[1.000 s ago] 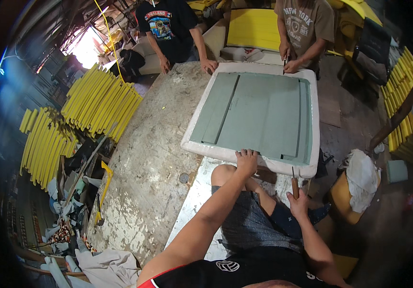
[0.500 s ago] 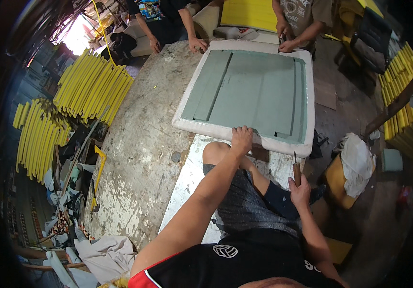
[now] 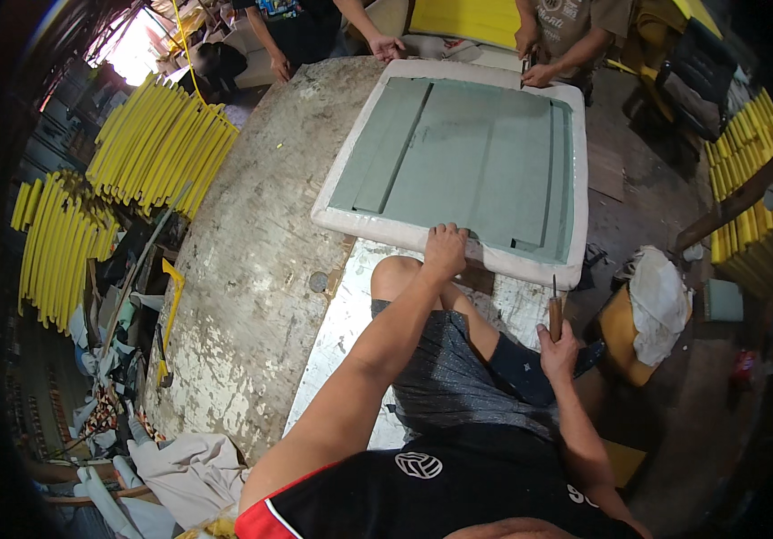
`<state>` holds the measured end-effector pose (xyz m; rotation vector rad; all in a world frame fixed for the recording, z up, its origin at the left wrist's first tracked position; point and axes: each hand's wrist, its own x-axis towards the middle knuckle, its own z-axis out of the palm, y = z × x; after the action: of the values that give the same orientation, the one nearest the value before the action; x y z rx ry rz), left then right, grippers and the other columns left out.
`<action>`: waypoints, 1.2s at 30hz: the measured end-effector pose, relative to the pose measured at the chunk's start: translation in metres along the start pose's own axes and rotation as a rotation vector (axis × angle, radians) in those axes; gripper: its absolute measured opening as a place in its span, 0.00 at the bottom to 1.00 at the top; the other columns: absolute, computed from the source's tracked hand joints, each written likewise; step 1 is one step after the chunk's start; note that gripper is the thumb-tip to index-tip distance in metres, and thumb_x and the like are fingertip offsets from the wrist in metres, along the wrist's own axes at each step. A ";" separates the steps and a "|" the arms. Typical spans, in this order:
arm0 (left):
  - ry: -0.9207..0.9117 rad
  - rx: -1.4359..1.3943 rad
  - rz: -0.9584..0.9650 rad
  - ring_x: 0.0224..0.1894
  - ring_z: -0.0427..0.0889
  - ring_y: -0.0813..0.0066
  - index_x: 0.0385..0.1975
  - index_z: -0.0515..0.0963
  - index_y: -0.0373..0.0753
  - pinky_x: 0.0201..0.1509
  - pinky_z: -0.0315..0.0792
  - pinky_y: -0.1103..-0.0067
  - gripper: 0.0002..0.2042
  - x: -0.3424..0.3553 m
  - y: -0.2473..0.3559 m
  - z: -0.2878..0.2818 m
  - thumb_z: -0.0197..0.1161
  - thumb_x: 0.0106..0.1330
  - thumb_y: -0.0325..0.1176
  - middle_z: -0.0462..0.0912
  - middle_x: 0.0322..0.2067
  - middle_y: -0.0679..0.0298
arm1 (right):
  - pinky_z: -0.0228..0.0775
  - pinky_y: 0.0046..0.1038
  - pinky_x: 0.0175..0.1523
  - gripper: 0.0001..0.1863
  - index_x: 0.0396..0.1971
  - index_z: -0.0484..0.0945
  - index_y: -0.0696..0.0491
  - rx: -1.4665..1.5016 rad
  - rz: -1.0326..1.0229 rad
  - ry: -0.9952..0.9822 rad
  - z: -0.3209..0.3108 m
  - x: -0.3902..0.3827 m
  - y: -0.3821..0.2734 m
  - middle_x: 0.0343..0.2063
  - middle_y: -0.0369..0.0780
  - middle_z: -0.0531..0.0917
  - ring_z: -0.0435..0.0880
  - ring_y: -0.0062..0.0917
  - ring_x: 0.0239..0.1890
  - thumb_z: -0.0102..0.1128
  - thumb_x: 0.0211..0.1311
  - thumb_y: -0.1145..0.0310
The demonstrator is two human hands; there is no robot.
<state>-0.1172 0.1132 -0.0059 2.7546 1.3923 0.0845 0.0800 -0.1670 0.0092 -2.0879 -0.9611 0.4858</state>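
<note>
A worn, paint-flecked bench (image 3: 251,269) fills the middle of a cluttered workshop. The left hand (image 3: 446,250) is clasped over the near rim of a green panel (image 3: 458,171) with a pale padded border, which lies ahead of the person toward the bench's right side. The right hand (image 3: 560,349) is wrapped around the wooden handle of a thin-shafted tool (image 3: 556,316), its tip pointing up by the panel's near right corner; whether it touches, I cannot tell. Right of this hand, a white cloth (image 3: 660,301) drapes a tan seat (image 3: 624,337). Across the bench, a co-worker's hands (image 3: 537,75) meet the panel's far edge. Yellow strips (image 3: 162,148) are stacked beyond the bench's left side.
</note>
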 end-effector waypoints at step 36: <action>-0.083 0.114 0.137 0.58 0.76 0.54 0.56 0.72 0.35 0.65 0.68 0.62 0.23 0.000 0.027 0.011 0.62 0.60 0.34 0.77 0.51 0.53 | 0.72 0.49 0.50 0.28 0.50 0.76 0.62 -0.056 0.094 -0.077 -0.004 0.005 -0.003 0.39 0.61 0.84 0.82 0.60 0.46 0.64 0.68 0.50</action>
<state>-0.0950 0.0973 -0.0149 2.9064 1.2249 -0.1058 0.0843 -0.1638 0.0145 -2.1855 -0.9327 0.5972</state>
